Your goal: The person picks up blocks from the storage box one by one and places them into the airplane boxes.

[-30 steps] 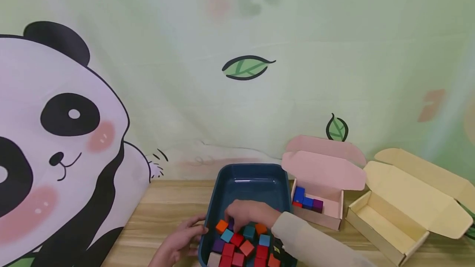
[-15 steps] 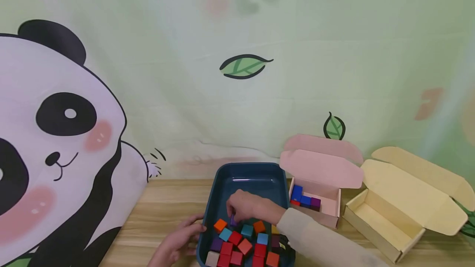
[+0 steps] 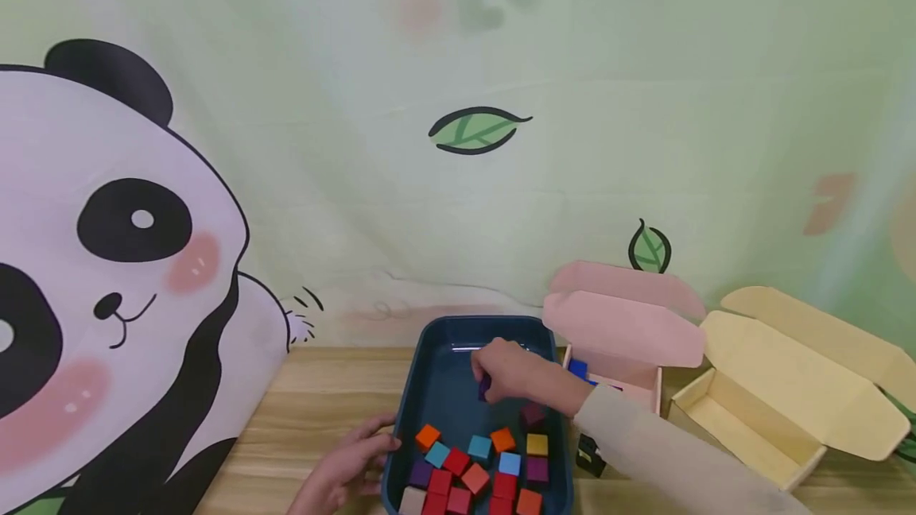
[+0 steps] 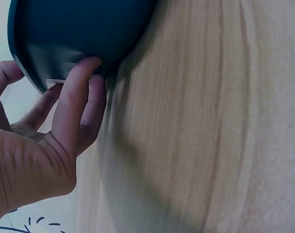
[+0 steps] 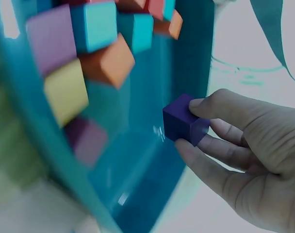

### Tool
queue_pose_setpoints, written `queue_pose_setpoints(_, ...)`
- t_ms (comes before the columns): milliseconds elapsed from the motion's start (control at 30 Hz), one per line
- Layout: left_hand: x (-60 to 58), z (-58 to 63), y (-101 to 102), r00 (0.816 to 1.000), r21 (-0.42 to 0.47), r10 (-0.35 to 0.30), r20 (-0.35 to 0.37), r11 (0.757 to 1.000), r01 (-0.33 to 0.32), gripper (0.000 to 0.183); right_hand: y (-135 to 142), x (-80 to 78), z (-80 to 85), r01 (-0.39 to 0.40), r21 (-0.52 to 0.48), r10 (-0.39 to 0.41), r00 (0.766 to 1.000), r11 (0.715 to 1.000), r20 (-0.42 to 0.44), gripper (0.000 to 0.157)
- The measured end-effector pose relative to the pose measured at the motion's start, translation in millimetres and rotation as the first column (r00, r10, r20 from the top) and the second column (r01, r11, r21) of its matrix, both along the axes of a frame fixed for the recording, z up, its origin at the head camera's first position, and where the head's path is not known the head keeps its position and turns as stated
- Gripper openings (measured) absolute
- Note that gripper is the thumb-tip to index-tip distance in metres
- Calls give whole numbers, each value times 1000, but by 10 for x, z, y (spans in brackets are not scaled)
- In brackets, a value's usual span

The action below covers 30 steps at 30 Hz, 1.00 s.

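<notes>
My right hand (image 3: 508, 368) pinches a dark purple cube (image 5: 182, 119) between thumb and fingers over the far half of a dark blue tray (image 3: 411, 384). In the right wrist view this cube is apart from the others. Several coloured cubes lie in the tray's near half, among them a yellow cube (image 3: 537, 444), an orange cube (image 3: 428, 437) and a red cube (image 3: 456, 462). At the tray's left side, my left hand (image 3: 347, 459) holds the wall. In the left wrist view its fingers (image 4: 73, 97) bend against the outer wall, and another digit reaches the rim.
Right of the tray stands an open pink box (image 3: 656, 392) with blue cubes (image 3: 578, 368) in it, partly hidden by the right arm. Beyond it is an open cream-coloured box (image 3: 744, 443). A cloth with a panda (image 3: 129, 221) hangs behind the wooden table (image 3: 315, 388).
The right hand has lifted the purple cube from among the others and carried it away from me and to the right. The left hand stays at the tray's side.
</notes>
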<state>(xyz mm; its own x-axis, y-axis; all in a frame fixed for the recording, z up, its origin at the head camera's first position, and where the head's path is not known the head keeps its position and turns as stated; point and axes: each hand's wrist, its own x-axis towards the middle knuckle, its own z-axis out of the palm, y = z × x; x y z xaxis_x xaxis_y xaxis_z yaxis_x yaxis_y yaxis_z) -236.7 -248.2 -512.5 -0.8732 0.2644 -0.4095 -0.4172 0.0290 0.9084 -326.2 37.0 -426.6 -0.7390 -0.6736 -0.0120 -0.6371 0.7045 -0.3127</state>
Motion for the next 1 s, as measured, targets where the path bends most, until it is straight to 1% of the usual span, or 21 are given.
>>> queue_pose_setpoints(67, 4, -8, 0, 1000, 0, 6, 1, 1000, -6, 63, 107, -41, 86, 18, 38, -17, 999, 999, -30, 23)
queue_pose_setpoints(167, 9, -17, -5, 1000, -6, 13, 7, 1000, -13, 62, 288, -111, 212, 22, 114, -14, 997, 993, -72, 23)
queue_pose_setpoints(267, 4, -24, -8, 1000, -6, 11, 16, 1000, -11, 61, 490, -177, 290, 44, 185, -27, 995, 982, -93, 23)
queue_pose_setpoints(333, -5, -23, -7, 1000, -4, 8, 24, 1000, -8, 61, 631, -218, 302, 76, 206, -58, 994, 975, -91, 21)
queue_pose_setpoints(433, -22, -17, -7, 999, -3, 1, 33, 1000, -1, 62, 822, -263, 289, 110, 201, -91, 991, 973, -102, 20)
queue_pose_setpoints(533, -36, -8, -6, 999, -2, -2, 35, 1000, 2, 62, 984, -277, 251, 105, 195, -76, 986, 975, -149, 19)
queue_pose_setpoints(567, -39, -8, -6, 999, -1, -3, 32, 1000, 3, 62, 1026, -276, 237, 101, 199, -66, 982, 975, -178, 18)
queue_pose_setpoints(667, -39, -9, -3, 1000, 6, -4, 22, 1000, 4, 60, 1130, -261, 176, 132, 243, -68, 965, 961, -253, 18)
queue_pose_setpoints(733, -33, -9, -1, 1000, 13, -4, 16, 1000, 4, 60, 1181, -238, 134, 165, 268, -85, 954, 949, -286, 19)
queue_pose_setpoints(800, -28, -4, 0, 1000, 15, -5, 17, 1000, 4, 60, 1217, -227, 84, 180, 299, -77, 943, 937, -325, 19)
queue_pose_setpoints(900, -27, 4, 5, 1000, 6, 0, 25, 1000, 0, 60, 1255, -215, 20, 159, 344, -15, 922, 925, -387, 17)
queue_pose_setpoints(933, -28, 7, 5, 1000, -1, 2, 29, 1000, -2, 60, 1264, -219, -1, 163, 387, 24, 900, 907, -436, 18)
queue_pose_setpoints(1000, -30, 12, 4, 999, -10, 7, 34, 1000, -7, 60, 1276, -224, -51, 150, 425, 82, 873, 893, -480, 20)
